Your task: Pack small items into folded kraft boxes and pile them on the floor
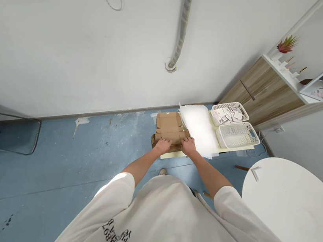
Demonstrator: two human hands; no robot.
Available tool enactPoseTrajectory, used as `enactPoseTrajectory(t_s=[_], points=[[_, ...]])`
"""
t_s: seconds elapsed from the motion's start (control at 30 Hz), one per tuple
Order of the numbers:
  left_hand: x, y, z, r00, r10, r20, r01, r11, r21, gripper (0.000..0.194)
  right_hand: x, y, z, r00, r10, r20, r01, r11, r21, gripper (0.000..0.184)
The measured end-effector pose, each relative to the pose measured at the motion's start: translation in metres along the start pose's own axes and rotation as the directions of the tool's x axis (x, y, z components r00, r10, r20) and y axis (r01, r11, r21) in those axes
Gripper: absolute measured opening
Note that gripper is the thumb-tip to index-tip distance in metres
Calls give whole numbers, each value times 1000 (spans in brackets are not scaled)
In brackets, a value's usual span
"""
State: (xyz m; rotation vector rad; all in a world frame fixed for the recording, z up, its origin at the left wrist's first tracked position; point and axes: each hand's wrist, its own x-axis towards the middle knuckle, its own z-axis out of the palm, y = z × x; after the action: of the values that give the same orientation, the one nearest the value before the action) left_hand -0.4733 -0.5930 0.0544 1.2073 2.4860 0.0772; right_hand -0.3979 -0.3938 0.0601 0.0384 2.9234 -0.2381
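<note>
Head view showed both bare hands at a partly folded brown cardboard box (169, 126), which lay near the wall on a pale yellow surface (171, 155), its largest flap spread away from the person. The left hand (163, 146) was on the near left part of the cardboard, fingers bent over it; the right hand (188, 145) was at the near right corner, fingers likewise curled onto the cardboard. Both touched the box — whether either had actually closed on it, I could not tell. Just right of the box lay a white sheet (200, 128). Past that sat two white baskets side by side: the farther basket (226, 104) held small packets, the nearer basket (222, 139) clear items too small to make out — with a round white table (291, 197) nearby.
</note>
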Motion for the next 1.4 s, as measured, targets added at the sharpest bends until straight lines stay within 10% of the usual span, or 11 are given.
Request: enactPoseTrajectory(t_s=[0.37,0.93,1.13,1.4], points=[[-11,3,-44,969,36,-243,-28,999,36,25,18,-10,-50,965,-175,-195,190,980,61,31],[12,23,-101,885,36,-465,-106,986,-125,45,5,21,-124,931,-114,-346,141,989,53,45],[43,85,-109,866,168,-471,-253,959,-124,52,-56,69,-129,897,74,-436,-27,993,113,48],[88,232,-100,794,387,-469,-464,884,-56,52,-188,157,-122,794,347,-498,-298,938,178,47]])
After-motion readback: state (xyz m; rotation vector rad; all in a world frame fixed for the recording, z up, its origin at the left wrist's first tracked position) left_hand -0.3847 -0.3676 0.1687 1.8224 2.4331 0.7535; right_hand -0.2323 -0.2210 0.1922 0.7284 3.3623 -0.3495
